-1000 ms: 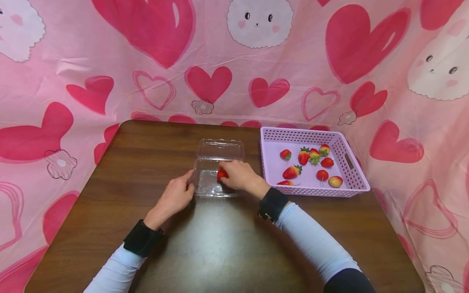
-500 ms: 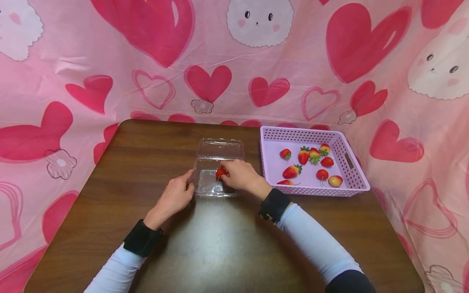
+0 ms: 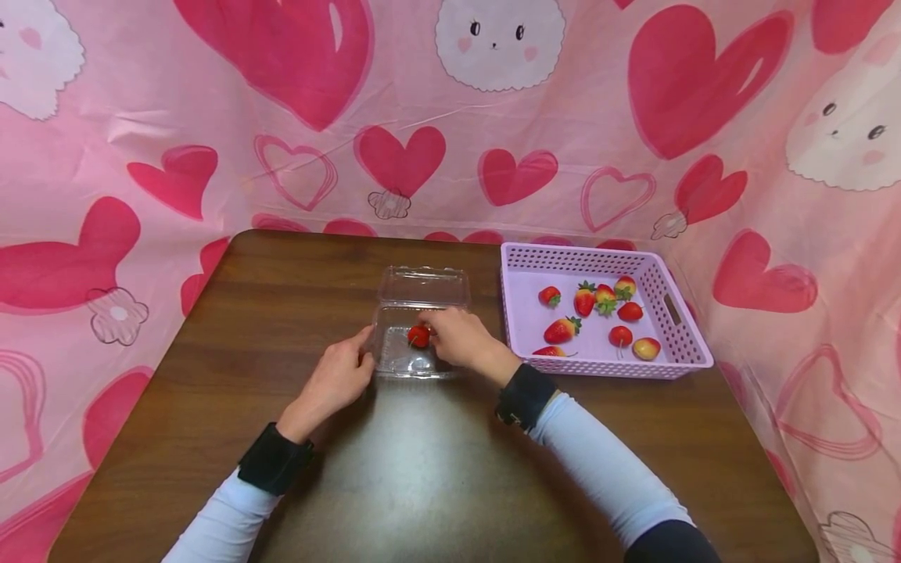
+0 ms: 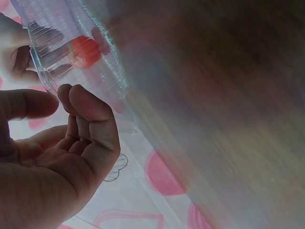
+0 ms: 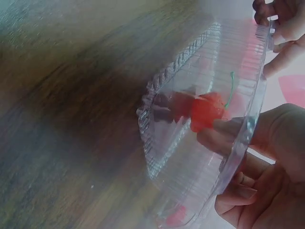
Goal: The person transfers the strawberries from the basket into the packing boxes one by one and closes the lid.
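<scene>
A clear plastic clamshell container (image 3: 394, 363) stands on the table with its lid (image 3: 424, 288) folded back. In it lies a red cherry (image 3: 418, 336) with a green stem. My left hand (image 3: 343, 367) pinches the container's left rim between thumb and fingertips, as the left wrist view shows. Over the right rim reaches my right hand (image 3: 461, 336), fingers inside the container. In the right wrist view a fingertip (image 5: 214, 140) is right at the cherry's side; its other fingers are loosely bent outside the wall.
A lilac perforated basket (image 3: 514, 336) stands at the right, close to the container. It holds several strawberries (image 3: 561, 330), a stemmed red cherry (image 3: 620, 336) and a yellow-red fruit (image 3: 646, 349). The brown wooden table (image 3: 303, 274) meets a pink heart-patterned cloth behind.
The cherry has shifted slightly left inside the container and shows more fully as my right fingers have loosened from it. My left hand stays at the rim.
</scene>
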